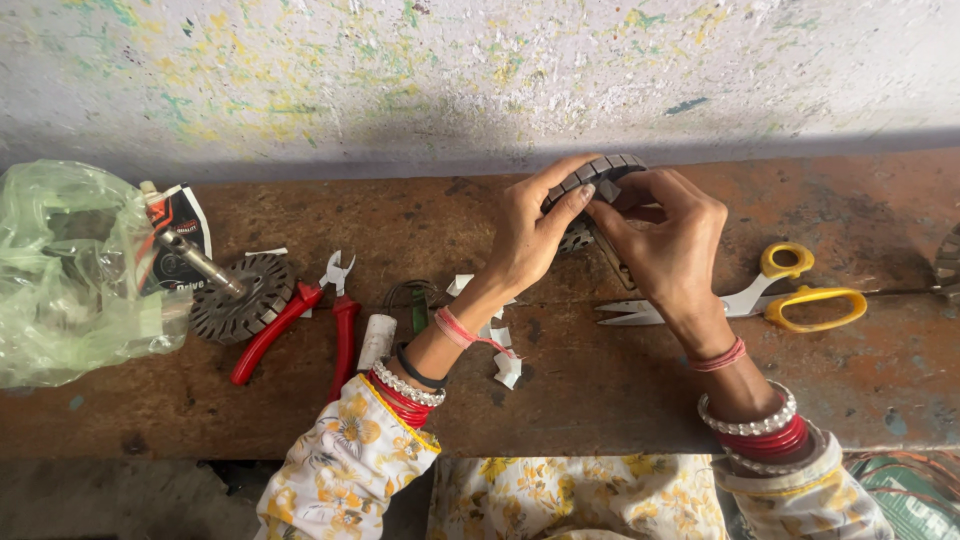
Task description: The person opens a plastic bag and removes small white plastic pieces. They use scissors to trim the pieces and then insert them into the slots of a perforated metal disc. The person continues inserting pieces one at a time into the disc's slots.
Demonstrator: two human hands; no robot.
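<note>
while both hands meet at the far middle of the bench (600, 400), the left hand (530, 235) and right hand (670, 240) each grip a ridged metal ring (600, 172); yellow scissors (770, 295) lie right, red pliers (300, 325) left.

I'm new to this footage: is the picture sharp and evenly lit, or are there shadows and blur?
Head view: soft, even light, no harsh glare; a dim shadow band where wall meets bench; both hands, left and right, and scissors look sharp; edges curve slightly.

Most of the slotted metal ring (598, 170) hidden behind the left hand (530, 235) and right hand (670, 245). Contents of the green plastic bag (60, 270) blurred, cut off at left. Toothed metal part (948, 262) cropped at right edge.
</note>
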